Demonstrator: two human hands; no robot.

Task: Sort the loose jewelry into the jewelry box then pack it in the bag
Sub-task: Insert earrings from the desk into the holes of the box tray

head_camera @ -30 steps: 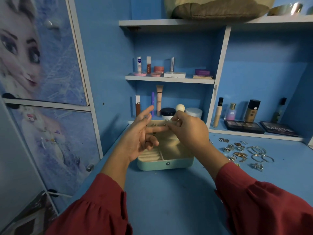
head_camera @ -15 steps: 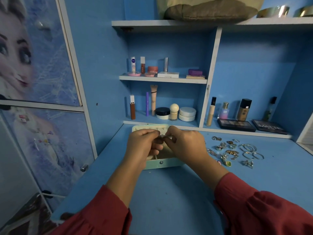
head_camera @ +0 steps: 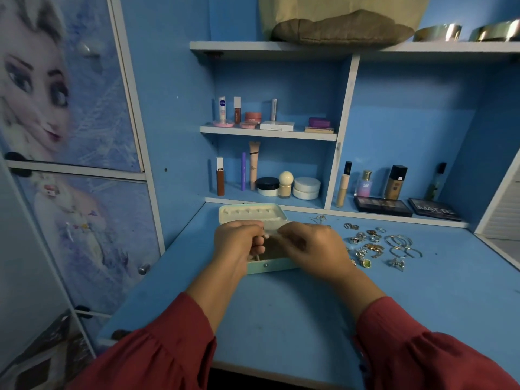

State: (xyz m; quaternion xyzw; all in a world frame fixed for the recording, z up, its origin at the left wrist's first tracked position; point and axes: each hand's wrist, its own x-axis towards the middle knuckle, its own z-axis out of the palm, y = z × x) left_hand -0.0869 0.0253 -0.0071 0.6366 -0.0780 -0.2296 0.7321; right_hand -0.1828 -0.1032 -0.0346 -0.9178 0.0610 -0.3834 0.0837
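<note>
We held both hands over the open jewelry box (head_camera: 270, 267) on the blue desk (head_camera: 281, 319): left hand (head_camera: 236, 243) and right hand (head_camera: 312, 249) had fingers curled, fingertips meeting above the tray; what they pinched we could not tell. Loose jewelry (head_camera: 377, 246) lay just right of the box.

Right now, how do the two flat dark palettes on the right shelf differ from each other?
The left palette shows rows of small colour pans through its top; the right palette has large pale letters on its lid. The left palette lies nearer the shelf divider, in front of the bottles; the right palette lies nearer the side wall. They lie apart, not touching. Both are flat, dark and rectangular, and both rest on the same low shelf behind the loose jewelry.
</note>
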